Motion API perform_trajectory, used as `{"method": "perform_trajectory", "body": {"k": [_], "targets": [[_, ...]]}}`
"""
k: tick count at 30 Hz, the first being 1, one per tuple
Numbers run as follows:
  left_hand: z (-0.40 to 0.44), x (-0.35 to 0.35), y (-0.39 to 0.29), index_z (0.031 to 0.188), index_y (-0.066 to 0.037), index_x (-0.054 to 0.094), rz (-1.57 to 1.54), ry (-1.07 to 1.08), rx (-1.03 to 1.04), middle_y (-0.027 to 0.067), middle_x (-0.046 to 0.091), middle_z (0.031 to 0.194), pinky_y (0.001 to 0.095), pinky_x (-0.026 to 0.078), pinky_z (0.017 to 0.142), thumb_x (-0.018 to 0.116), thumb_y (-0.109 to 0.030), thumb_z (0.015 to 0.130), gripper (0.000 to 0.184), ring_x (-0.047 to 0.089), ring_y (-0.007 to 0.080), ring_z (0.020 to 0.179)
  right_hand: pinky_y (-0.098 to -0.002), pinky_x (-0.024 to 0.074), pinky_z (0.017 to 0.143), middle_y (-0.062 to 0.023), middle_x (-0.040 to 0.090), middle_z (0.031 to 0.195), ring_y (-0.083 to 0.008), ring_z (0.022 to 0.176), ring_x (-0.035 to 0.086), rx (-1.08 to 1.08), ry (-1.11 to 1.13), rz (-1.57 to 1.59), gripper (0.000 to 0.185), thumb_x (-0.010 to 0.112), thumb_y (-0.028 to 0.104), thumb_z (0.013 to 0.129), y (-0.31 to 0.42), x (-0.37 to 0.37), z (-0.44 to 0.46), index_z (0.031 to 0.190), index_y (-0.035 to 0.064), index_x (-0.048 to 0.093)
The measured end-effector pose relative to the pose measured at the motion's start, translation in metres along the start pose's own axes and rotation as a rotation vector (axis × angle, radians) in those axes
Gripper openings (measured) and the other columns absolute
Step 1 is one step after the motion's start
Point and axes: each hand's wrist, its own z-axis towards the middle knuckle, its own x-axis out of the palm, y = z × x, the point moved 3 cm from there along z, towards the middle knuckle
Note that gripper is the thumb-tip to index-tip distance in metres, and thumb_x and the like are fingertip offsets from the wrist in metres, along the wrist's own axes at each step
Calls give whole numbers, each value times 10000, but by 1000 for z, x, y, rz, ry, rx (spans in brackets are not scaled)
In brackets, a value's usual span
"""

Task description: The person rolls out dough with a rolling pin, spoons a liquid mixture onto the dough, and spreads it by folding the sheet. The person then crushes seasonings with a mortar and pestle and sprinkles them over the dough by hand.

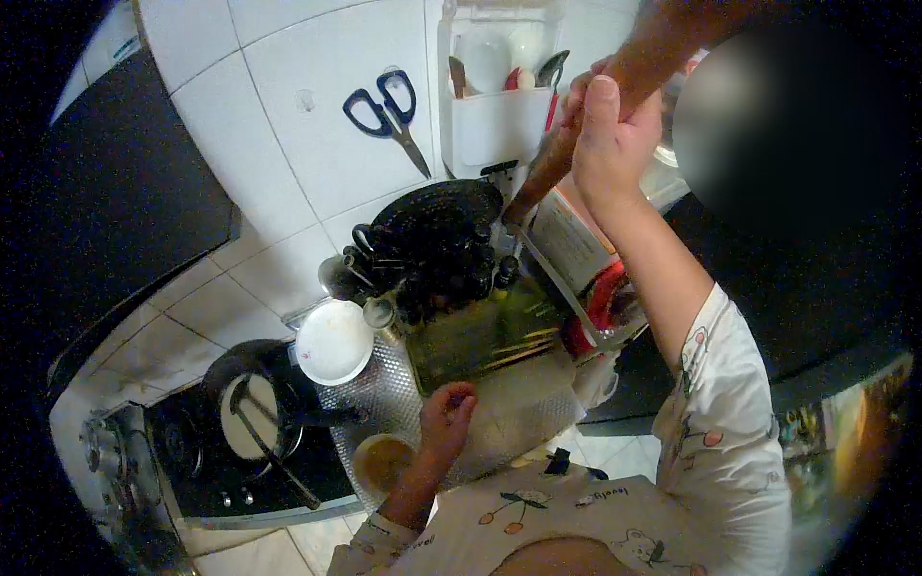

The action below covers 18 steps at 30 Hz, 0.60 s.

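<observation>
My right hand (619,134) is raised at the upper right, its fingers wrapped round a long, brown, wooden-looking stick (549,173). The stick slants from the top edge down to the clutter by the wall. My left hand (448,420) is low in front of my body, with its fingers curled in and nothing visible in them. It is above the metal-patterned counter (392,389), close to a bowl of yellowish-brown contents (382,463) and a green board or tray (480,341).
A pan of pale liquid (248,422) with a ladle (279,463) in it stands on the black stove (206,494). Nearby are a white bowl (334,342) and black utensils (437,240). Scissors (392,117) and a white holder (495,130) hang on the tiled wall.
</observation>
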Motion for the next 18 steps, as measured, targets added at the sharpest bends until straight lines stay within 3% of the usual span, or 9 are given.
{"method": "perform_trajectory", "body": {"k": [14, 18], "targets": [[17, 0, 9, 950, -11, 555, -24, -61, -27, 78, 592, 883, 267, 460, 730, 576, -77, 807, 159, 565, 145, 800, -234, 397, 482, -32, 495, 632, -107, 515, 475, -5, 79, -164, 287, 517, 307, 864, -46, 23, -8, 880, 34, 428], [17, 0, -2, 957, -11, 555, -32, -66, -11, 76, 593, 881, 267, 460, 732, 577, -81, 808, 166, 566, 146, 797, -312, 437, 600, -81, 560, 715, -177, 628, 521, 111, 44, -81, 290, 596, 287, 801, -54, 26, -12, 886, 27, 499]]}}
